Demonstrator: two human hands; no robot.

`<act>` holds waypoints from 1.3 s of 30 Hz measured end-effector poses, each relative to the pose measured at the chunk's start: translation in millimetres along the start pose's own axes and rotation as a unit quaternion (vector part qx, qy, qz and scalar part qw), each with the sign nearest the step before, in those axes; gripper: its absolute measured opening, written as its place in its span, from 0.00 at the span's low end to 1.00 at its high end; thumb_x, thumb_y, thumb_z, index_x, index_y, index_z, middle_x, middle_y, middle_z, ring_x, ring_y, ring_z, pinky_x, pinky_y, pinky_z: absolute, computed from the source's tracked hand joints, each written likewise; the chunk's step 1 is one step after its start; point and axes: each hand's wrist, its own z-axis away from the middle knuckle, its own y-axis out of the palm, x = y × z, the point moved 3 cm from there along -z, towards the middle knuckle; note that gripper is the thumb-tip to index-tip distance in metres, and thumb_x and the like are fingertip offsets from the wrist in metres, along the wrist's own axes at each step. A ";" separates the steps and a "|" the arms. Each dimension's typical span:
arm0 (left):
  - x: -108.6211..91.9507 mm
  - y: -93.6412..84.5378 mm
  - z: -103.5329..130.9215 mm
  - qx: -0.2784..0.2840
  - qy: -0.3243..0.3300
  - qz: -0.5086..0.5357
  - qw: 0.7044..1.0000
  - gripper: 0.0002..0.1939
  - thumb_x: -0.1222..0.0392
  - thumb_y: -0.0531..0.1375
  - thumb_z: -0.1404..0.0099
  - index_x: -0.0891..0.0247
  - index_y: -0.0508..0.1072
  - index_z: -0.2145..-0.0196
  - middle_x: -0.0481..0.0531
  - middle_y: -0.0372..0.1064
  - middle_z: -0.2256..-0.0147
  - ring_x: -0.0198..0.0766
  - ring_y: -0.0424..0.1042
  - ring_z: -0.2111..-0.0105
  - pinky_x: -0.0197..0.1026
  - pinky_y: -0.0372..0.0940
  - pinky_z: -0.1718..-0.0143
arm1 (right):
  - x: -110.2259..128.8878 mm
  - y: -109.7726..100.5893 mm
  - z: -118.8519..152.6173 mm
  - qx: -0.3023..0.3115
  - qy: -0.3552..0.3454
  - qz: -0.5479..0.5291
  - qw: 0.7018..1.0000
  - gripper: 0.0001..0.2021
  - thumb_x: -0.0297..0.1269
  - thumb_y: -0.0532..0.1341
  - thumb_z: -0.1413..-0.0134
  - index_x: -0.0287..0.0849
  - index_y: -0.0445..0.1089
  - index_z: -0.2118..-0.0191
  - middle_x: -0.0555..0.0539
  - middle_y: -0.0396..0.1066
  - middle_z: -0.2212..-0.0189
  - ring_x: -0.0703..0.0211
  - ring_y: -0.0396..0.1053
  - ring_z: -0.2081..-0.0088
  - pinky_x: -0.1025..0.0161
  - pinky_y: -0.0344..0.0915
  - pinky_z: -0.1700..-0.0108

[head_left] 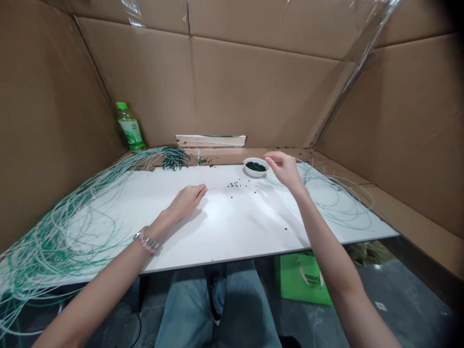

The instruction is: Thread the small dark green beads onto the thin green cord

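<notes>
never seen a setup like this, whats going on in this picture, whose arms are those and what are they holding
There is no machine here: these are a person's two bare hands, seen by a camera worn on that person's head, looking forward and down. The white table stands inside cardboard walls. The left hand pinches a thin strand. The right hand is raised beside a white bowl of small black pieces; whether it holds anything is too small to tell. More loose black pieces lie scattered on the table. A big tangle of green and white strands spreads along the left side, with a green-capped bottle behind it.
</notes>
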 end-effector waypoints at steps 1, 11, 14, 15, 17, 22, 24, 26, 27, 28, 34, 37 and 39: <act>-9.9 -2.8 3.0 -0.018 0.012 0.023 0.999 0.17 0.54 0.41 0.31 0.61 0.61 0.73 0.49 0.62 0.77 0.36 0.63 0.74 0.37 0.58 0.67 | 14.8 -1.2 19.8 -0.004 -0.006 -0.034 0.999 0.11 0.40 0.56 0.40 0.42 0.74 0.61 0.41 0.72 0.55 0.51 0.69 0.52 0.56 0.69 0.56; -100.1 -1.2 54.4 -0.070 0.089 0.324 0.939 0.18 0.52 0.46 0.31 0.63 0.60 0.76 0.43 0.52 0.81 0.30 0.52 0.80 0.34 0.52 0.75 | 87.0 77.7 149.0 -0.056 0.051 -0.317 0.945 0.12 0.45 0.56 0.42 0.48 0.75 0.65 0.45 0.75 0.57 0.51 0.72 0.53 0.57 0.73 0.61; -103.8 5.8 56.8 -0.046 0.075 0.369 0.925 0.18 0.52 0.48 0.31 0.64 0.61 0.76 0.44 0.55 0.80 0.29 0.53 0.79 0.34 0.51 0.75 | 88.0 84.4 156.9 -0.117 0.082 -0.379 0.914 0.12 0.42 0.57 0.41 0.43 0.75 0.67 0.44 0.76 0.59 0.53 0.73 0.56 0.59 0.71 0.61; -104.3 7.8 56.8 -0.039 0.073 0.377 0.922 0.19 0.52 0.48 0.31 0.64 0.62 0.76 0.44 0.54 0.80 0.29 0.53 0.79 0.34 0.51 0.75 | 87.4 85.3 159.1 -0.132 0.091 -0.397 0.904 0.11 0.41 0.58 0.42 0.42 0.75 0.66 0.44 0.77 0.60 0.55 0.73 0.58 0.60 0.70 0.62; -105.3 11.6 56.5 -0.029 0.066 0.386 0.919 0.20 0.51 0.48 0.31 0.65 0.62 0.76 0.44 0.53 0.80 0.29 0.52 0.79 0.34 0.50 0.75 | 85.5 86.8 162.7 -0.149 0.105 -0.428 0.885 0.09 0.40 0.60 0.44 0.42 0.75 0.68 0.45 0.77 0.62 0.57 0.73 0.61 0.62 0.70 0.62; -107.3 19.9 55.8 -0.017 0.033 0.448 0.893 0.22 0.44 0.51 0.34 0.65 0.61 0.76 0.42 0.49 0.81 0.28 0.49 0.80 0.34 0.48 0.78 | 81.2 92.1 166.5 -0.148 0.127 -0.489 0.850 0.06 0.38 0.64 0.48 0.43 0.76 0.71 0.46 0.77 0.62 0.56 0.74 0.57 0.60 0.68 0.54; -106.5 24.0 54.5 0.004 0.019 0.474 0.881 0.22 0.42 0.51 0.35 0.65 0.61 0.76 0.43 0.49 0.80 0.28 0.48 0.80 0.33 0.46 0.79 | 79.2 93.7 166.6 -0.140 0.135 -0.511 0.837 0.05 0.38 0.64 0.48 0.44 0.76 0.71 0.46 0.77 0.60 0.57 0.73 0.56 0.59 0.68 0.52; -105.0 27.9 52.4 0.038 0.014 0.486 0.873 0.24 0.40 0.51 0.36 0.65 0.60 0.77 0.43 0.49 0.80 0.27 0.47 0.80 0.33 0.44 0.80 | 76.7 94.4 166.2 -0.128 0.142 -0.531 0.825 0.06 0.39 0.65 0.50 0.44 0.76 0.73 0.47 0.77 0.61 0.57 0.73 0.56 0.59 0.67 0.51; -104.3 29.6 51.3 0.058 0.014 0.488 0.871 0.25 0.39 0.51 0.36 0.64 0.59 0.78 0.42 0.47 0.81 0.27 0.46 0.81 0.33 0.44 0.80 | 75.5 94.3 166.0 -0.123 0.145 -0.541 0.819 0.06 0.39 0.66 0.51 0.44 0.76 0.73 0.47 0.78 0.62 0.57 0.73 0.57 0.58 0.66 0.50; -103.7 31.1 50.3 0.077 0.017 0.487 0.870 0.26 0.38 0.50 0.37 0.64 0.57 0.80 0.42 0.46 0.82 0.26 0.45 0.82 0.33 0.43 0.80 | 74.3 94.2 165.8 -0.120 0.146 -0.550 0.814 0.05 0.39 0.67 0.52 0.44 0.76 0.74 0.47 0.78 0.63 0.58 0.73 0.57 0.58 0.66 0.50; -100.2 35.4 47.4 0.167 0.039 0.446 0.879 0.29 0.36 0.46 0.36 0.63 0.53 0.83 0.41 0.43 0.84 0.26 0.44 0.83 0.34 0.43 0.79 | 71.8 89.5 166.3 -0.144 0.156 -0.596 0.775 0.08 0.40 0.69 0.56 0.43 0.71 0.74 0.50 0.75 0.69 0.62 0.72 0.62 0.62 0.65 0.53; -93.7 35.4 44.2 0.206 0.055 0.399 0.892 0.28 0.40 0.48 0.36 0.65 0.58 0.83 0.43 0.49 0.83 0.28 0.49 0.80 0.34 0.47 0.77 | 69.8 85.7 168.2 -0.169 0.163 -0.616 0.752 0.12 0.44 0.68 0.55 0.45 0.67 0.72 0.55 0.67 0.78 0.67 0.68 0.71 0.64 0.66 0.59; -88.7 34.3 38.7 0.242 0.066 0.365 0.897 0.26 0.44 0.51 0.36 0.66 0.63 0.82 0.45 0.56 0.82 0.29 0.54 0.79 0.34 0.51 0.74 | 66.1 83.9 170.2 -0.186 0.169 -0.619 0.744 0.13 0.45 0.67 0.55 0.45 0.64 0.71 0.57 0.61 0.80 0.70 0.60 0.77 0.68 0.64 0.68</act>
